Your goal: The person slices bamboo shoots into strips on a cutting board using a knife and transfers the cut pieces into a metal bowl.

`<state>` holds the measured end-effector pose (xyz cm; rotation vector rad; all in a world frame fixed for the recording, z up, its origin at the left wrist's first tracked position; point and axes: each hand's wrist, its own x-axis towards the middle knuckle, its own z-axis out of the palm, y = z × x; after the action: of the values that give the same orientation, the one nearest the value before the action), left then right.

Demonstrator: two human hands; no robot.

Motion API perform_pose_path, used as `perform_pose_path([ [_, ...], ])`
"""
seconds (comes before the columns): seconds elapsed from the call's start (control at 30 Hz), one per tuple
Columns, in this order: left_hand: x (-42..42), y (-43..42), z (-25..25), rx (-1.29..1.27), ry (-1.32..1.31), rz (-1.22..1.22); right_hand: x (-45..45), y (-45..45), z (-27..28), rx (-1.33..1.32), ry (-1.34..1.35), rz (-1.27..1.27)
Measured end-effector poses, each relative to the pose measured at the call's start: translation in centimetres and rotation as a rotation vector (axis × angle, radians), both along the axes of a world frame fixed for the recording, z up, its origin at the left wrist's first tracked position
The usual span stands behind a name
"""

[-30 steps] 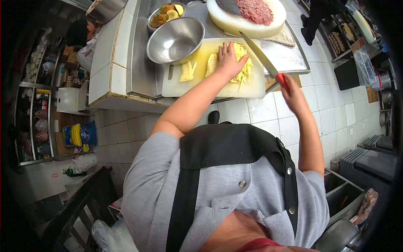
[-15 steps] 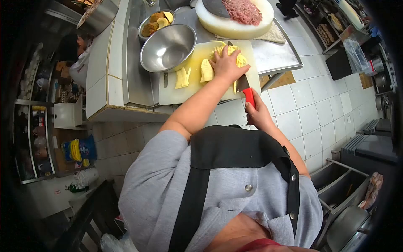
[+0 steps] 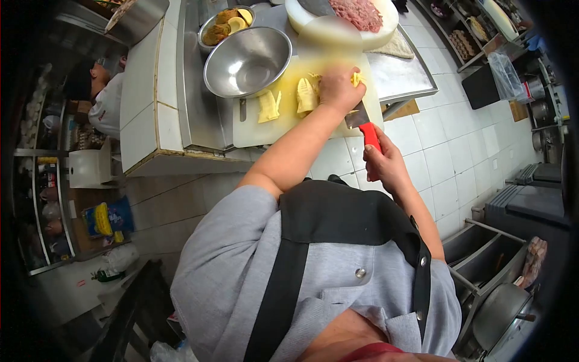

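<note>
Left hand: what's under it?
Yellow strips show at the edges of the left hand, over the cutting board. Part of the knife blade shows beside it; the rest is out of sight. Whatever lies directly beneath the palm is covered.

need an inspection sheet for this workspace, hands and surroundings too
Surface: steel table bearing a pale cutting board.
Job's things: red-handled knife; yellow strips; two larger yellow pieces, apart from each other.
Clutter: steel bowl, smaller bowl of yellow and brown pieces, pink ground meat on a thick white block.
Hands: left hand over the strips, grip unclear; right hand gripping the knife.
Cables: nothing seen.
Surroundings: tiled floor, shelves, another person in white.
</note>
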<state>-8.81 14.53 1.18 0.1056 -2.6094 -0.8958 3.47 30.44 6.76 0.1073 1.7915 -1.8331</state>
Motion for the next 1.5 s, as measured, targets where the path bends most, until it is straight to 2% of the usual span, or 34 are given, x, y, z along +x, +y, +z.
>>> perform_pose_path([
  [0.37, -1.3, -2.3, 8.0, 0.025, 0.251, 0.002, -0.1, -1.6, 8.4, -0.03, 0.116, 0.01],
  [0.57, -1.8, -10.1, 10.7, -0.027, 0.313, 0.1, -3.1, -6.7, 9.7, -0.074, 0.167, 0.17],
  [0.67, -2.4, -14.9, 9.5, -0.085, 0.281, 0.265, -5.5, -10.4, 8.9, -0.053, 0.161, 0.272],
  [0.73, -2.9, -18.0, 8.0, -0.009, 0.152, 0.314, -7.0, -11.9, 8.5, -0.069, 0.148, 0.323],
  [0.8, -3.6, -20.9, 5.6, 0.044, 0.073, 0.371, -8.3, -12.6, 8.1, -0.12, 0.024, 0.418],
  [0.87, -4.9, -24.0, 2.7, 0.102, -0.011, 0.419, -9.1, -12.0, 9.6, -0.083, -0.082, 0.412],
  [0.93, -5.7, -25.9, 2.1, 0.164, -0.432, 0.436, -9.7, -10.4, 10.8, -0.05, -0.051, 0.437],
  [1.0, -5.1, -25.9, 3.0, 0.097, -0.455, 0.425, -9.6, -8.7, 12.2, 0.018, 0.029, 0.459],
  [1.07, -4.9, -25.4, 4.9, -0.013, -0.562, 0.518, -9.2, -7.9, 13.7, 0.132, 0.118, 0.469],
  [1.1, -3.7, -24.1, 7.1, 0.004, -0.519, 0.534, -9.1, -7.8, 13.4, 0.132, 0.117, 0.461],
  [1.13, -4.0, -24.1, 6.9, 0.001, -0.52, 0.526, -9.1, -7.8, 12.7, 0.133, 0.171, 0.432],
  [1.2, -4.3, -24.2, 6.0, -0.093, -0.355, 0.424, -8.9, -7.7, 11.2, 0.133, 0.222, 0.394],
  [1.23, -4.3, -23.7, 5.6, -0.351, -0.512, 0.414, -8.9, -7.7, 10.5, 0.11, 0.238, 0.354],
  [1.33, -3.2, -21.6, 5.6, -0.511, -0.53, 0.371, -9.0, -6.0, 8.8, 0.049, 0.245, 0.253],
  [1.37, -2.9, -20.7, 6.4, -0.522, -0.413, 0.419, -8.6, -4.7, 8.4, 0.012, 0.264, 0.188],
  [1.4, -2.6, -19.8, 6.6, -0.524, -0.417, 0.409, -8.0, -3.4, 8.1, -0.024, 0.28, 0.125],
  [1.47, -2.4, -17.6, 6.9, -0.141, 0.086, 0.188, -6.5, -0.7, 7.7, -0.002, 0.258, 0.069],
  [1.5, -1.4, -15.0, 7.6, 0.009, 0.183, 0.053, -5.9, 1.0, 6.7, 0.028, 0.256, 0.058],
])
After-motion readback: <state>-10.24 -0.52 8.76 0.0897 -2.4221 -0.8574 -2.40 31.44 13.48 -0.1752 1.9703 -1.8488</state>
